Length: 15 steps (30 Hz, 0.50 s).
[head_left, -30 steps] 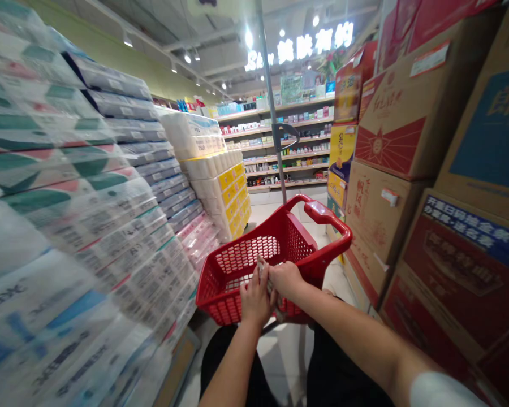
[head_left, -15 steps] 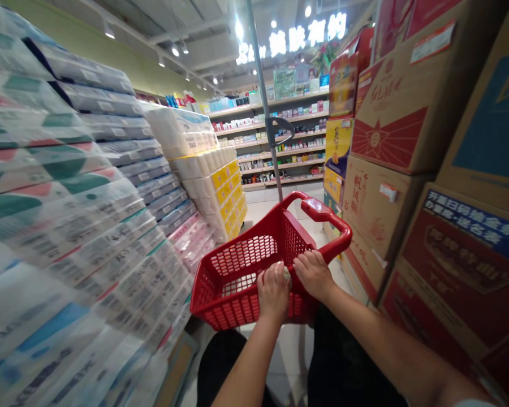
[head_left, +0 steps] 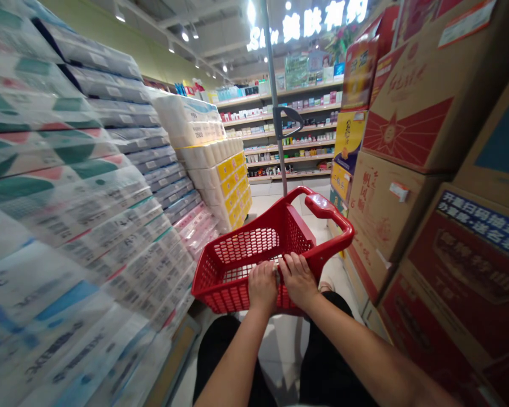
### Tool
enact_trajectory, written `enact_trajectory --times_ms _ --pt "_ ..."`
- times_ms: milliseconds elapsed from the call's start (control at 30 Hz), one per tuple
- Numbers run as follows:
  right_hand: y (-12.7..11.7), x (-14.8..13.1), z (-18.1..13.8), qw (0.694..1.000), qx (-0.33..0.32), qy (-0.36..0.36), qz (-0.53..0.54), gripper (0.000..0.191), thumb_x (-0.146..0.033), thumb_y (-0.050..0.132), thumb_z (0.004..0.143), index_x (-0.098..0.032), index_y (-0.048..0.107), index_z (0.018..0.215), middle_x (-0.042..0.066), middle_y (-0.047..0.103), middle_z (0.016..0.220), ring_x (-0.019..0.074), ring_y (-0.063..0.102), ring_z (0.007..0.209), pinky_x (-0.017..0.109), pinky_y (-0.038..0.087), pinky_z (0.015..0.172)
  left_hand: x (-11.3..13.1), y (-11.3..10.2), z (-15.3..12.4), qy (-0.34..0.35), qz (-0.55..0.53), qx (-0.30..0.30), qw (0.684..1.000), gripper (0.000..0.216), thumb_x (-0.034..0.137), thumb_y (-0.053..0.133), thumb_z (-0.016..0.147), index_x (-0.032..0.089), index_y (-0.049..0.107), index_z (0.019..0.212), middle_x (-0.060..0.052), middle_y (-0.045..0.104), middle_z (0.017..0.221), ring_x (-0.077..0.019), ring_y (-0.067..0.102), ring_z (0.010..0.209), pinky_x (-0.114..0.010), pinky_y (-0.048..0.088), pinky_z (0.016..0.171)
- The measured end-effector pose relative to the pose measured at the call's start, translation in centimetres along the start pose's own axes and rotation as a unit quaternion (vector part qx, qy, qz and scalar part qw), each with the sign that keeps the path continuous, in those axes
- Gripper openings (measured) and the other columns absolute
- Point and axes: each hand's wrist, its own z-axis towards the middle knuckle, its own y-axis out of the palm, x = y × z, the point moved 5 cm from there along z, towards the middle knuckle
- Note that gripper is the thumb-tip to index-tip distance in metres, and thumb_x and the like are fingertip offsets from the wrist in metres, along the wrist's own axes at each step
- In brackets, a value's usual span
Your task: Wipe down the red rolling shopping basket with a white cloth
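A red plastic shopping basket [head_left: 246, 254] with a mesh wall and a raised handle [head_left: 328, 212] is in front of me in a shop aisle. My left hand [head_left: 262, 286] and my right hand [head_left: 297, 278] rest side by side on its near rim, fingers curled over the edge. A small pale thing [head_left: 276, 272] shows between the two hands; I cannot make out what it is. The basket looks empty inside.
Stacked packs of tissue and paper rolls [head_left: 89, 186] wall the left side. Cardboard boxes [head_left: 411, 130] are piled high on the right. A metal pole [head_left: 275, 102] stands ahead, with stocked shelves [head_left: 288, 135] across the far end. Pale floor tiles run between.
My hands shifted along the near rim, apart half a second ago and now close together. The view has drifted slightly upward and the basket sits a little higher in it.
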Motion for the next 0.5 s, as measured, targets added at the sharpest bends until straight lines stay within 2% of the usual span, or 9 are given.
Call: enact_trajectory --times_ms 100,233,400,500 --pt "0.9 -1.6 -0.1 0.999 -0.037 -0.001 -0.008 0.047 -0.023 0.05 0.087 -0.01 0.049 0.133 0.017 0.051 0.131 0.0343 0.031 0.13 0.052 0.012 0.112 0.2 -0.1 0.3 -0.004 0.003 -0.03 1.0 0.03 0.019 0.042 0.091 0.019 0.055 0.118 -0.009 0.062 0.115 -0.022 0.055 0.107 -0.038 0.038 0.097" --pt "0.6 -2.0 -0.1 0.999 -0.049 -0.013 -0.003 0.051 -0.024 0.049 0.088 -0.009 0.045 0.136 0.017 0.048 0.134 0.036 0.027 0.133 0.054 0.011 0.112 -1.0 -0.9 -0.2 -0.009 0.027 -0.053 0.998 0.03 0.025 0.042 0.092 0.023 0.054 0.119 -0.007 0.062 0.114 -0.0217 0.057 0.102 -0.042 0.035 0.098" --pt "-0.4 -1.4 -0.4 0.998 -0.057 -0.034 0.014 0.058 -0.022 0.051 0.087 -0.012 0.038 0.142 0.016 0.046 0.137 0.0343 0.025 0.135 0.051 0.013 0.113 -3.8 -1.8 -2.0 -0.03 0.058 -0.047 0.997 0.03 0.028 0.037 0.094 0.023 0.054 0.119 -0.006 0.062 0.117 -0.022 0.055 0.107 -0.045 0.031 0.101" --pt "-0.5 -1.8 -0.4 0.997 -0.067 -0.02 0.027 0.058 -0.022 0.053 0.086 -0.018 0.038 0.143 0.015 0.047 0.135 0.0327 0.029 0.134 0.051 0.014 0.112 -4.1 -1.9 -2.4 -0.068 0.072 -0.029 0.995 0.031 0.03 0.036 0.095 0.021 0.055 0.117 -0.008 0.062 0.117 -0.0227 0.054 0.108 -0.046 0.031 0.102"
